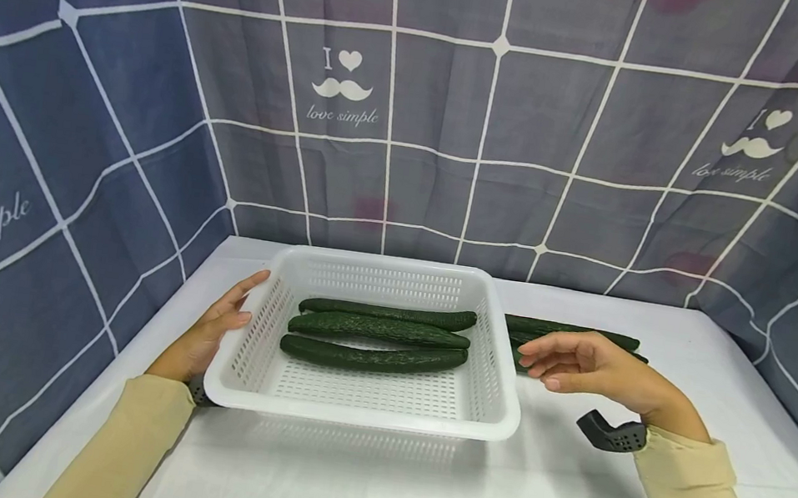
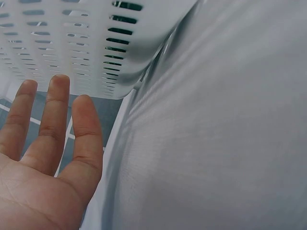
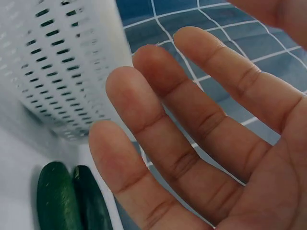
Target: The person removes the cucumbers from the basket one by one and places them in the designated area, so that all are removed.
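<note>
A white perforated plastic basket (image 1: 357, 417) holds three dark green cucumbers (image 1: 379, 330) lying side by side, lengthwise across it. My left hand (image 1: 209, 333) is at the basket's left side with its fingers extended. In the left wrist view, straight fingers (image 2: 86, 127) point up at the slotted basket wall (image 2: 72, 48). My right hand (image 1: 599, 368) hovers off the right side, fingers loosely bent and nothing in them. Below and behind it, more cucumbers (image 1: 614, 340) lie on the table, partly hidden by the hand and basket. The right wrist view shows spread fingers (image 3: 158, 124) beside the basket (image 3: 57, 62).
A white cloth (image 1: 366, 497) covers the table. Grey-blue checked curtains (image 1: 431, 119) with white lines and printed lettering stand behind and at both sides. A black wrist strap part (image 1: 613, 434) juts from the right wrist.
</note>
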A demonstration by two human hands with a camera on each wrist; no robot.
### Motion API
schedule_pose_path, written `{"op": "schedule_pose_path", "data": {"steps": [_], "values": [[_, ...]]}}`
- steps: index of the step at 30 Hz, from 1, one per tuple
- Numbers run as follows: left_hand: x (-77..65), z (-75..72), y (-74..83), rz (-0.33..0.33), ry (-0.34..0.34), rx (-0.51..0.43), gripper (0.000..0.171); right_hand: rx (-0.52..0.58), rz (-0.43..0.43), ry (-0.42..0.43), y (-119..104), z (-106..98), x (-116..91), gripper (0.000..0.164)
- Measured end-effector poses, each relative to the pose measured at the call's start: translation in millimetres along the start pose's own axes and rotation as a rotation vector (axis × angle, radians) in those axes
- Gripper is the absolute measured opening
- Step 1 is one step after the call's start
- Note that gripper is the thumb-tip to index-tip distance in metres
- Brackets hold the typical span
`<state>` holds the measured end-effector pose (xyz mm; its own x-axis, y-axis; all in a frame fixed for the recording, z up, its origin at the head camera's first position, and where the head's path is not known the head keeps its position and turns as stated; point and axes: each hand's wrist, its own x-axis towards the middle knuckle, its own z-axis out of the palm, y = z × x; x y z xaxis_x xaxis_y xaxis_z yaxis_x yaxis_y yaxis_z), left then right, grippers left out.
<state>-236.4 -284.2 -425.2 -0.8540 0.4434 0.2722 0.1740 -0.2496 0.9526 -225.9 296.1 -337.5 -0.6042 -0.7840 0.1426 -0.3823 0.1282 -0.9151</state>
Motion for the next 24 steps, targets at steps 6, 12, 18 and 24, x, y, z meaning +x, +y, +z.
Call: {"op": "schedule_pose_path", "data": {"steps": [6,12,18,24], "values": [[0.3,0.4,-0.3,-0.004,0.01,0.008,0.058,-0.031,-0.018,0.002,-10.1,1.3,11.5,0.037],[-0.3,1.1,-0.1,-0.008,0.013,0.001,0.058,-0.01,-0.057,-0.019,-17.6,4.1,27.2,0.037],[-0.5,1.5,0.7,-0.013,0.02,-0.008,0.059,0.012,-0.085,-0.013,-27.9,9.9,43.0,0.035],[-0.6,1.4,0.3,-0.01,0.017,-0.01,0.059,0.016,-0.087,-0.005,-32.1,17.5,60.9,0.034]]}}
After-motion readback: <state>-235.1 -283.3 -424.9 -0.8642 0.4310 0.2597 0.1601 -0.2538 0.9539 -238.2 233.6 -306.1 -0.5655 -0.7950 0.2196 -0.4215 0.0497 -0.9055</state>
